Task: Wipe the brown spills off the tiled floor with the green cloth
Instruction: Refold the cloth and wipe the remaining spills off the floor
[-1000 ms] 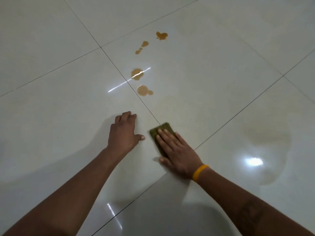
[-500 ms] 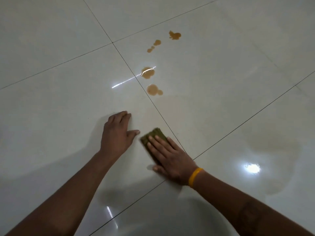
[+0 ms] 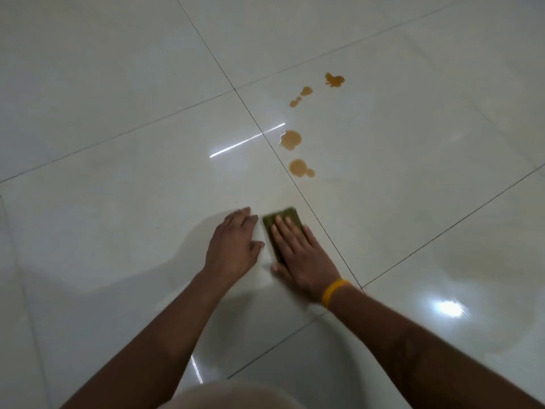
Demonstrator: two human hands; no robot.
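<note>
the right hand (image 3: 298, 249) presses flat, fingers straight, on the green cloth (image 3: 283, 224) at lower centre, left hand (image 3: 233, 246) spread on the tiled floor (image 3: 118, 143); a loose push could smear the brown spills (image 3: 298, 168) above.

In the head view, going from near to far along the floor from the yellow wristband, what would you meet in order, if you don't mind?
Yellow wristband → right hand → green cloth → nearest brown spill → round brown spill → small brown drops → farthest brown spill.
</note>
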